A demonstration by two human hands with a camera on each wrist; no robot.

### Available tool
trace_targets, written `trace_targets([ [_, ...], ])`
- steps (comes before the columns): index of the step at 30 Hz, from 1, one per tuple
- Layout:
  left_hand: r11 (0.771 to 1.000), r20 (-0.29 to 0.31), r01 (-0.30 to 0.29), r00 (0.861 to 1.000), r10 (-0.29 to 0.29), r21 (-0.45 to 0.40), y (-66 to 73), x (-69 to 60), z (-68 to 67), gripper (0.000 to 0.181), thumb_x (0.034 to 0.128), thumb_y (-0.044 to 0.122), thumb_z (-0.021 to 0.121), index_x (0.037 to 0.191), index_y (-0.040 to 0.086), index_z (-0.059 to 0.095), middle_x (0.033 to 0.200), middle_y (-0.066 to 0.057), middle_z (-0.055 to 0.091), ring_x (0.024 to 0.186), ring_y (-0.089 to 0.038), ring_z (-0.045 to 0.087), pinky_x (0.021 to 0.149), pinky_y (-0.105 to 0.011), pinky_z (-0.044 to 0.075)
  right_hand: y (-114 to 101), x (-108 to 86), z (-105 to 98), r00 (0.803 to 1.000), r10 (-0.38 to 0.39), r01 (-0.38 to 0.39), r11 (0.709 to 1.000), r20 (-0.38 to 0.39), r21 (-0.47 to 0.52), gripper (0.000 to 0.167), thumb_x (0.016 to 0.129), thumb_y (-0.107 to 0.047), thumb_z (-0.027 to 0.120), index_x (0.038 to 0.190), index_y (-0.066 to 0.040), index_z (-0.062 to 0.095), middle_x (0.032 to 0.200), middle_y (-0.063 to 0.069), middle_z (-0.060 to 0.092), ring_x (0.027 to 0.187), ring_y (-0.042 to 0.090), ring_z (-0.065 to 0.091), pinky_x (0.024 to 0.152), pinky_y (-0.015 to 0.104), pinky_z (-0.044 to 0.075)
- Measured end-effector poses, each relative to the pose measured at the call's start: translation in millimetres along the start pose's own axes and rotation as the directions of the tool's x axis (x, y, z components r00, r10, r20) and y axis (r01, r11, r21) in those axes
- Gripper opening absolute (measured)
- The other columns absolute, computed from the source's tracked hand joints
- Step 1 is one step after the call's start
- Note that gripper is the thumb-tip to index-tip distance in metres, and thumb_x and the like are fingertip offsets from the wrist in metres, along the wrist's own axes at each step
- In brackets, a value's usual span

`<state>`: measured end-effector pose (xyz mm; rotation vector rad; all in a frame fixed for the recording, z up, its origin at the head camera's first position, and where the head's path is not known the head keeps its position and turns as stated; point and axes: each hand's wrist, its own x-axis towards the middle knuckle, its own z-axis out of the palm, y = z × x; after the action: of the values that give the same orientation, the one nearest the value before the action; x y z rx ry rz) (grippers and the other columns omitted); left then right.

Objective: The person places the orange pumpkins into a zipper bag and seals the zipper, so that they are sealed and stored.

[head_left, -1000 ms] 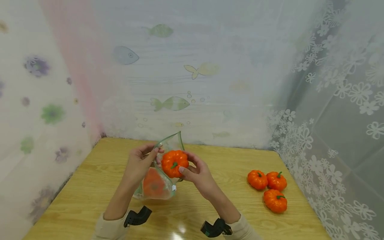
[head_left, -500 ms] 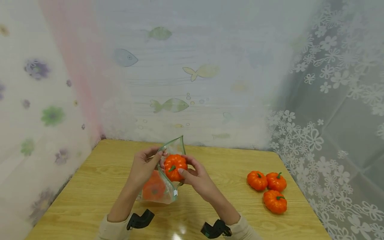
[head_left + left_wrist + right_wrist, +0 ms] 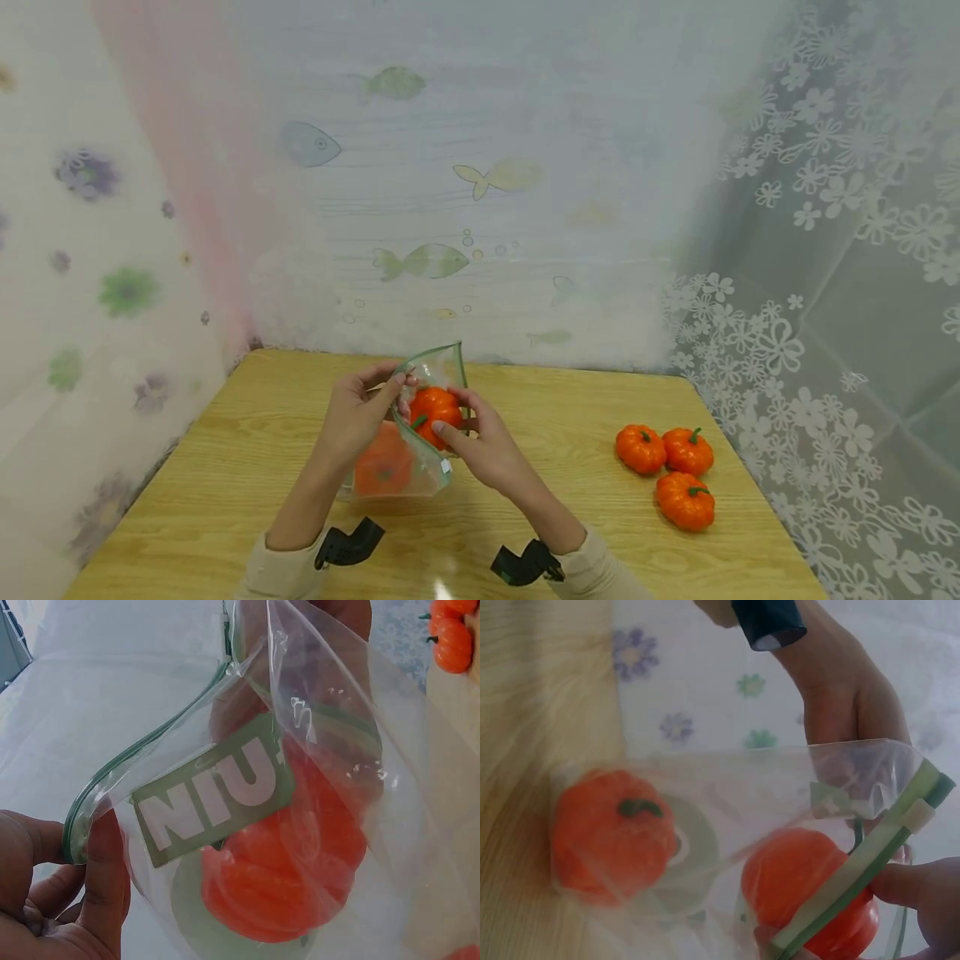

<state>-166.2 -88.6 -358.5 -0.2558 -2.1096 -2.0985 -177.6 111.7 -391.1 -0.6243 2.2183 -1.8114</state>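
Note:
My left hand (image 3: pixel 354 423) pinches the rim of a clear zip bag (image 3: pixel 429 482) with a green zipper and a white slider. The bag's mouth gapes toward the right. With thumb and fingers, my right hand (image 3: pixel 489 443) grips a small orange toy pumpkin (image 3: pixel 441 407) that is partly inside the mouth, its green stem tilted to the left. A second pumpkin (image 3: pixel 611 844) lies at the bottom of the bag, blurred by the plastic. In the left wrist view, a green "NIU" print (image 3: pixel 210 799) covers part of the gripped pumpkin.
Three more orange pumpkins (image 3: pixel 686 502) sit close together on the right side of the wooden table (image 3: pixel 570 533). Patterned curtains hang behind the table and along both sides, with fish on the back one (image 3: pixel 420 262).
The pumpkin in my right hand has moved behind the bag's near rim and into the mouth, and its stem has turned left. My left hand keeps its pinch on the bag.

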Motion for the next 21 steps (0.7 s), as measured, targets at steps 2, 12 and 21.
trace_targets([
  [2,1.0,0.006,-0.006,1.0,0.006,-0.006,-0.4,0.5,0.0,0.028,0.1056,0.008,0.056,0.125,-0.012,0.062,0.105,-0.015,0.072,0.063,-0.009,0.065,0.064,-0.026,0.061,0.3,0.1,0.3,1.0,-0.005,0.004,1.0,-0.017,-0.014,0.06,0.104,-0.024,0.062,0.154,-0.001,0.037,0.145,0.02,0.045,0.117,0.033,0.061,0.088,0.045,0.062],
  [12,0.998,0.033,-0.033,0.999,0.035,-0.047,-4.6,1.5,6.2,0.028,0.1044,0.004,0.056,0.121,-0.019,0.06,0.099,-0.014,0.069,0.061,-0.008,0.063,0.06,-0.023,0.059,-2.4,-1.2,3.0,1.0,0.004,-0.001,0.997,0.03,-0.077,0.058,0.105,-0.023,0.059,0.155,-0.004,0.035,0.15,0.021,0.036,0.122,0.037,0.055,0.087,0.044,0.061],
  [21,1.0,0.004,0.019,1.0,-0.019,-0.021,-2.7,0.1,7.8,0.029,0.1048,0.006,0.056,0.123,-0.015,0.061,0.105,-0.017,0.071,0.068,-0.008,0.067,0.065,-0.021,0.059,-2.1,3.4,8.7,0.999,-0.021,0.025,0.993,0.039,-0.114,0.058,0.104,-0.023,0.061,0.154,-0.005,0.038,0.152,0.018,0.04,0.122,0.038,0.057,0.081,0.042,0.063],
])
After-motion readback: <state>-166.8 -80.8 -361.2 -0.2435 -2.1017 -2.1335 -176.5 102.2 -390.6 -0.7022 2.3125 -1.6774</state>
